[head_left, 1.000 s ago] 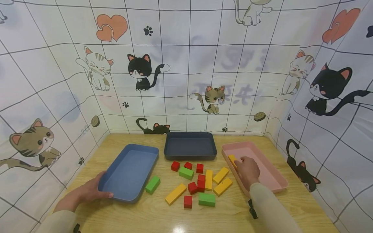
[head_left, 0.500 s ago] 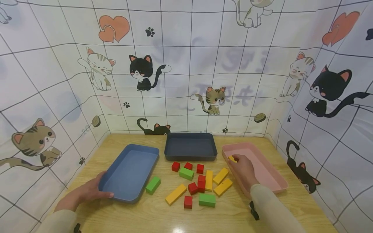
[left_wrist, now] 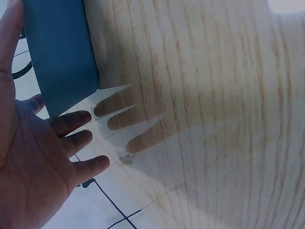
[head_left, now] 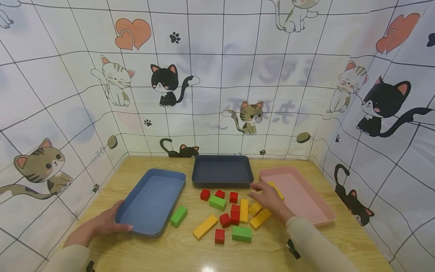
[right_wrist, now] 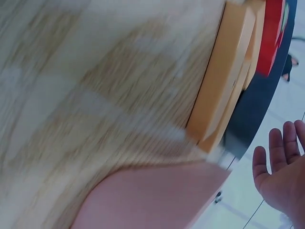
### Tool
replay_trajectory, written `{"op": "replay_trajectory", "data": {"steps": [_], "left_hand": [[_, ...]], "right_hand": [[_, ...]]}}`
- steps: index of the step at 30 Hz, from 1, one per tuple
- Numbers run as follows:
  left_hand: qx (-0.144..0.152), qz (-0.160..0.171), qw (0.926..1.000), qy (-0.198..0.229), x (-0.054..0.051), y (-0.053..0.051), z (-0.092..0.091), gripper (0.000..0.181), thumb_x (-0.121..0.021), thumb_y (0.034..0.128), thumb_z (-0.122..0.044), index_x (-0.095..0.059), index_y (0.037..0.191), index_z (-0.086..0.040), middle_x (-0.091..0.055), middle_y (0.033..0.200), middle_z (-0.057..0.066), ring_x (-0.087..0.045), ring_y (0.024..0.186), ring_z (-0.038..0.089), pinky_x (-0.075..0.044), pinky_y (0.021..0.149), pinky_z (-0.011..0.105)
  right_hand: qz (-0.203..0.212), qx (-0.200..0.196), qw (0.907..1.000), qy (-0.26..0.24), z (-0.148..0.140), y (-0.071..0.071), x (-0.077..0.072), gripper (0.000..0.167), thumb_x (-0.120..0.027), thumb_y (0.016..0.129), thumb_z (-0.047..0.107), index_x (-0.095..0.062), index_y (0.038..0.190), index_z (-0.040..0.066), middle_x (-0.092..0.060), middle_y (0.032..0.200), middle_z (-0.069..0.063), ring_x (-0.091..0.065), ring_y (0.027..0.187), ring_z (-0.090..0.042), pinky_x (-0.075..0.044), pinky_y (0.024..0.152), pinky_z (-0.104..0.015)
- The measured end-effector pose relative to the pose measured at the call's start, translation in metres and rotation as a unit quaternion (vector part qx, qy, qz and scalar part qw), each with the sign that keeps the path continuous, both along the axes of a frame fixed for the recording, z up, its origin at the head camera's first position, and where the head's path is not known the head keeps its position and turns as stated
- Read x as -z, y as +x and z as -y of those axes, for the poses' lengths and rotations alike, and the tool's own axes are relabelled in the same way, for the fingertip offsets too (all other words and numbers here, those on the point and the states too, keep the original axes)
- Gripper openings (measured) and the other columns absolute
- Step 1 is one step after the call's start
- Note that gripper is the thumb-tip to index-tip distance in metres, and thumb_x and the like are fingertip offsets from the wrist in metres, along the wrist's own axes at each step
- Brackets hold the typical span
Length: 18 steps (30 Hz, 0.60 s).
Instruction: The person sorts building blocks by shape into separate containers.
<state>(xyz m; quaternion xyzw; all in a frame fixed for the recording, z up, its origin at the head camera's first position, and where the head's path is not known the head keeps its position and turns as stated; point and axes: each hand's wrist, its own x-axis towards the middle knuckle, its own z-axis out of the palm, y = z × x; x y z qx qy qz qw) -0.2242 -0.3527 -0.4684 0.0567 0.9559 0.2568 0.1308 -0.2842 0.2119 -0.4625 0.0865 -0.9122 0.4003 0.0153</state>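
Note:
My left hand rests at the near-left corner of the blue tray. In the left wrist view the left hand's fingers reach out fairly straight beside the tray's wall. My right hand hovers above the yellow blocks, its fingers loosely spread and holding nothing. Beneath it, partly covered, is one yellow block; another yellow block lies just nearer. A yellow block sits inside the pink tray, along its left side, partly hidden by the hand.
A dark navy tray stands at the back centre. Several red cubes, green blocks and more yellow blocks lie scattered on the wooden table. Cat-patterned cloth encloses the back and sides.
My right hand has let go of the yellow block in the pink tray and moved left over the blocks on the table. The left hand and blue tray have stayed put.

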Motion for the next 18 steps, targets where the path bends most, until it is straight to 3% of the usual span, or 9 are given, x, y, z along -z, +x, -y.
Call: {"op": "replay_trajectory", "data": {"steps": [3, 7, 14, 18], "left_hand": [[0.0, 0.001, 1.0, 0.002, -0.001, 0.001, 0.0, 0.116, -0.081, 0.0792, -0.047, -0.011, 0.148, 0.014, -0.02, 0.145, 0.048, -0.026, 0.131, 0.064, -0.028, 0.104, 0.07], [0.001, -0.001, 1.0, 0.001, -0.002, 0.001, -0.001, 0.116, -0.081, 0.079, -0.047, -0.011, 0.148, 0.015, -0.021, 0.145, 0.048, -0.026, 0.131, 0.064, -0.028, 0.104, 0.07], [0.005, -0.012, 0.9999, -0.003, -0.002, 0.002, 0.0, 0.115, -0.081, 0.0791, -0.047, -0.012, 0.148, 0.016, -0.023, 0.143, 0.049, -0.028, 0.13, 0.065, -0.03, 0.103, 0.07], [0.008, -0.014, 0.9999, -0.003, -0.002, 0.003, 0.0, 0.114, -0.081, 0.0797, -0.046, -0.013, 0.148, 0.015, -0.023, 0.142, 0.05, -0.029, 0.129, 0.065, -0.03, 0.103, 0.07]], "right_hand": [[-0.02, -0.032, 0.999, 0.022, 0.011, 0.004, 0.002, 0.042, -0.072, 0.092, 0.027, -0.066, 0.129, 0.007, -0.065, 0.128, -0.008, -0.059, 0.115, -0.029, -0.049, 0.094, -0.05], [-0.016, -0.073, 0.9966, 0.034, 0.026, 0.013, 0.002, 0.043, -0.073, 0.091, 0.033, -0.067, 0.128, 0.011, -0.066, 0.122, -0.003, -0.06, 0.112, -0.026, -0.049, 0.094, -0.049], [-0.014, -0.181, 0.9834, -0.005, 0.052, 0.023, -0.001, 0.044, -0.071, 0.093, 0.027, -0.065, 0.13, 0.004, -0.065, 0.125, -0.013, -0.059, 0.116, -0.034, -0.046, 0.097, -0.055], [0.005, -0.221, 0.9751, -0.014, 0.062, 0.026, -0.001, 0.044, -0.071, 0.093, 0.025, -0.063, 0.13, 0.002, -0.065, 0.127, -0.014, -0.058, 0.118, -0.034, -0.046, 0.099, -0.055]]}}
